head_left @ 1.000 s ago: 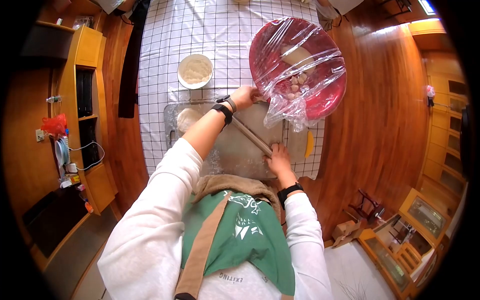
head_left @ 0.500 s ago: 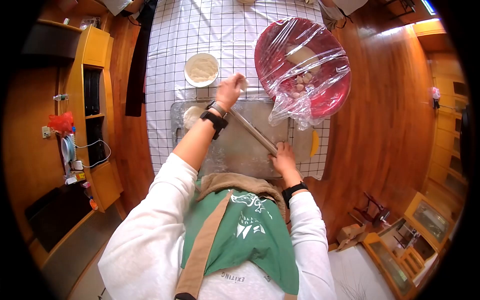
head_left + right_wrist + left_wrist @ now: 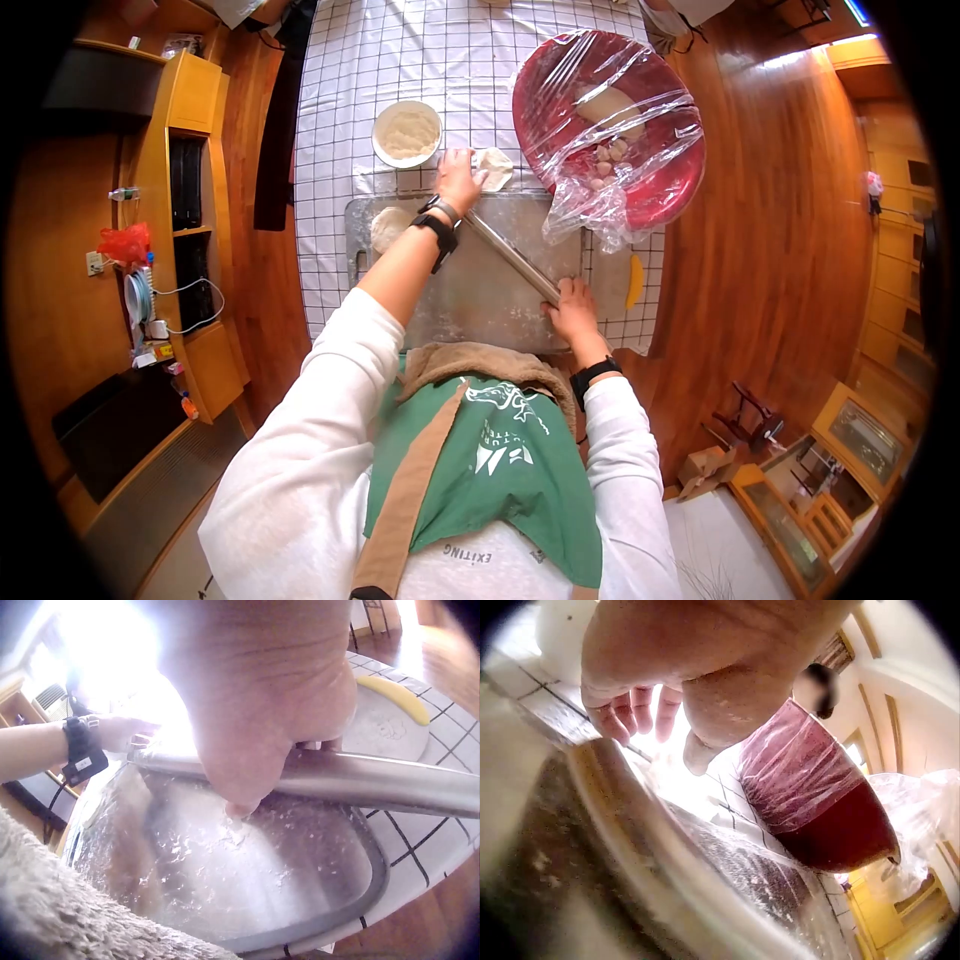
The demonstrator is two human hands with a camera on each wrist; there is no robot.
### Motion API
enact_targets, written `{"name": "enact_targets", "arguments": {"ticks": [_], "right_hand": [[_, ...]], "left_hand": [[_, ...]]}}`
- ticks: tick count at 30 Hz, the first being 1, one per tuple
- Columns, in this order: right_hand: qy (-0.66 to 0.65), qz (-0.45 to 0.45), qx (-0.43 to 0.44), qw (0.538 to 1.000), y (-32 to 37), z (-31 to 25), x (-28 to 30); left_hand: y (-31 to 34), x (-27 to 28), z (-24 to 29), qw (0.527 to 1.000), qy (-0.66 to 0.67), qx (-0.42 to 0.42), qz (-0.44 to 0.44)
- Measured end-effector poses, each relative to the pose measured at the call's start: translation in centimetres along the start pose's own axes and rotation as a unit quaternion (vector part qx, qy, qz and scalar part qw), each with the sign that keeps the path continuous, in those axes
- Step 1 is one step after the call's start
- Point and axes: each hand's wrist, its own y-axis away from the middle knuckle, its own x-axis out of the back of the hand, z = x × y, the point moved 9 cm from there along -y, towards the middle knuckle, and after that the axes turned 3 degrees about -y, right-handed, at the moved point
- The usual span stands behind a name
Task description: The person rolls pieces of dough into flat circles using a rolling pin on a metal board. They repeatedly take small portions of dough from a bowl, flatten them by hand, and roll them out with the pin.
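My left hand (image 3: 458,182) is beyond the board's far edge, beside a thin pale dough piece (image 3: 493,168) lying on the tablecloth. In the left wrist view its fingers (image 3: 622,720) hang loosely, with the thumb apart from them; glare washes out the area below. My right hand (image 3: 573,312) grips the near end of a metal rolling pin (image 3: 512,258), which slants across the grey board (image 3: 470,310). The right wrist view shows that hand wrapped over the rolling pin (image 3: 360,780), thumb near the floury board. A round flattened dough (image 3: 388,230) sits at the board's left, partly behind my left forearm.
A white bowl of flour (image 3: 408,135) stands beyond the board. Back right is a red basin (image 3: 535,110) under plastic wrap, with a large dough lump and several small pieces inside. A yellow curved strip (image 3: 634,282) lies at the board's right, on the checked tablecloth (image 3: 335,130).
My left hand has moved left from near the basin, carrying the thin dough piece, which now lies beside it on the tablecloth. My right hand keeps its grip on the rolling pin.
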Motion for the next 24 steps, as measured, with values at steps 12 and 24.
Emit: {"name": "enact_targets", "arguments": {"ticks": [12,24], "right_hand": [[-0.019,0.035,0.023,0.999,0.2,-0.3,0.1],[-0.017,0.017,0.025,0.999,0.2,-0.8,0.8]], "left_hand": [[-1.7,-2.5,1.6,0.975,0.151,0.098,-0.129],[-5.2,13.2,-1.0,0.994,0.042,-0.042,-0.088]]}}
